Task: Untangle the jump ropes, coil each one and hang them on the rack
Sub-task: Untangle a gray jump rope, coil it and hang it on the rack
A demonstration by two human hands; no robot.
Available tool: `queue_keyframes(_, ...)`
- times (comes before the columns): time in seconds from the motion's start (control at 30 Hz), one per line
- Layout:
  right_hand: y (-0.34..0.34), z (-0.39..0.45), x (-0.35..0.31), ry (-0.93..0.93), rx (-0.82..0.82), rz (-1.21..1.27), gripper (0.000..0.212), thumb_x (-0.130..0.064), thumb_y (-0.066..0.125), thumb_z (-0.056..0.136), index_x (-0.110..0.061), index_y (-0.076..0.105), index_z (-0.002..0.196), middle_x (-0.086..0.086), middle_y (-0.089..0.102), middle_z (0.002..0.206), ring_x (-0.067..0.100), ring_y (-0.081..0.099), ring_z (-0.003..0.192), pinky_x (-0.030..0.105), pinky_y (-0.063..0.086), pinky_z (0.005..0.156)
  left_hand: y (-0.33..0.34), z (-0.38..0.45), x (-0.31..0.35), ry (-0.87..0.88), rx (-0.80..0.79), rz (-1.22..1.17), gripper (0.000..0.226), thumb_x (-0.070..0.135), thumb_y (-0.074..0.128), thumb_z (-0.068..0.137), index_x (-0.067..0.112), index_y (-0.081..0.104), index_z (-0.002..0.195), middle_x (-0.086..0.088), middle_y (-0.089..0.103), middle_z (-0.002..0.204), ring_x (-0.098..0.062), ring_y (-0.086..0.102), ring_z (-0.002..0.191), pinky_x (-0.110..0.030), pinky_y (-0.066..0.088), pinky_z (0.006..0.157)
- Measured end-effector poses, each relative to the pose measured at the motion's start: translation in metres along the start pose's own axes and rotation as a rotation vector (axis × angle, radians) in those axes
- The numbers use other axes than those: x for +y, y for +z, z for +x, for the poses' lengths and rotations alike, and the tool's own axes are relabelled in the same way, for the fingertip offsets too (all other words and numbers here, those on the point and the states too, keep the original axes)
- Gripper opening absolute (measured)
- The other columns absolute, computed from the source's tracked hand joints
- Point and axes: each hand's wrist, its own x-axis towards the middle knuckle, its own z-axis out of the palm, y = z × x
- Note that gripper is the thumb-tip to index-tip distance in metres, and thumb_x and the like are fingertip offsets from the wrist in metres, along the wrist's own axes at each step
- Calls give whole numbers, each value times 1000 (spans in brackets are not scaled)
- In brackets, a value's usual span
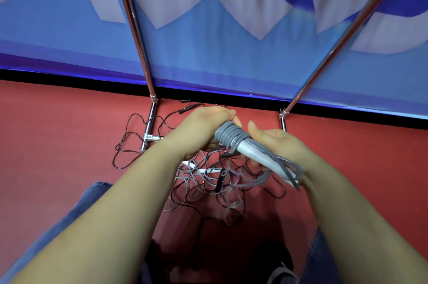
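Note:
A grey jump rope (230,136) is wound in tight turns around its pale handles (259,155), with folded loops trailing toward the lower right. My left hand (203,129) grips the upper end of this bundle. My right hand (281,144) holds the handles and the folded loops lower down. Below my hands, a tangle of black and grey ropes (208,181) lies on the red floor, with a white handle (209,170) and a black handle (219,183) in it. A thin black rope (129,142) loops around the rack's base.
The chrome rack stands ahead: its left post (133,26) and right post (347,35) rise from floor-level feet (149,127). A blue and white banner (231,17) hangs behind it. My knees in blue jeans (76,212) frame the pile. The red floor (58,133) extends left and right.

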Motion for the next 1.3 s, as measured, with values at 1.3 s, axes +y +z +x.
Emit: queue_keyframes(1.3,-4,4,11,-105,47,-365,46,-45,59,83,-6,59,58,0,46,49,9,35,44,22,31,47,-8,1,-9,87,88,210,29,16,48,98,8,62,74,9,50,50,-1,40,42,-12,33,43)
